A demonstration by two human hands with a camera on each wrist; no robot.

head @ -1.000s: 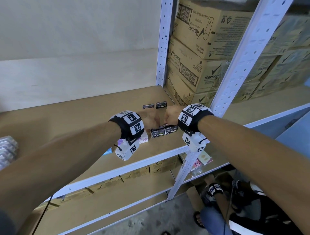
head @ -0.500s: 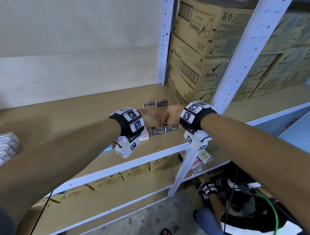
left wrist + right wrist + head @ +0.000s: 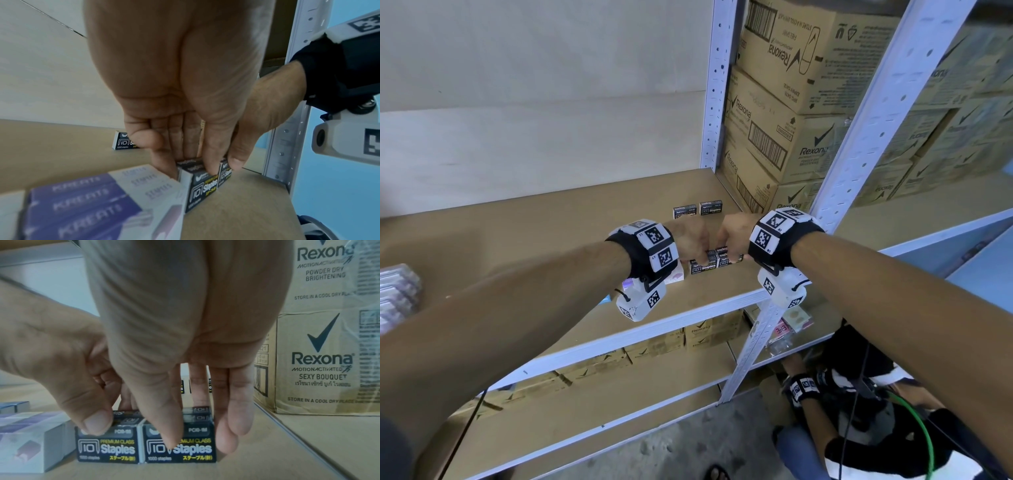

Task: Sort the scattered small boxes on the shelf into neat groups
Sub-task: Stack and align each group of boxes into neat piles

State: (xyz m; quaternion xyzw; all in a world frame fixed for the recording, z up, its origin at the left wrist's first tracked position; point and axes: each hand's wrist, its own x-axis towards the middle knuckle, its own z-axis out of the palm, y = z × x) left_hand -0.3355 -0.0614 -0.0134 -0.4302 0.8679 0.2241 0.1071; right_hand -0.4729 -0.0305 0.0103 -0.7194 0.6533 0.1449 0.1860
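Observation:
Two black "10 Staples" boxes stand side by side near the front edge of the brown shelf [image 3: 517, 246]. My left hand [image 3: 697, 255] pinches the left black box [image 3: 107, 446], thumb in front and fingers behind. My right hand [image 3: 726, 251] pinches the right black box [image 3: 179, 446] the same way, with its outer fingers down the box's right side. White and purple Kreate staple boxes [image 3: 92, 203] touch the left black box. A pair of black staple boxes [image 3: 697, 209] stands further back on the shelf.
Rexona cartons [image 3: 774, 130] are stacked at the right, past the white rear upright [image 3: 714, 85]. A front upright [image 3: 859, 154] rises by my right wrist. A pile of packs [image 3: 397, 294] lies at the far left. Another person [image 3: 859, 428] crouches below right.
Both hands have stayed at the two black boxes by the front edge. The view has shifted a little; no box has visibly changed place.

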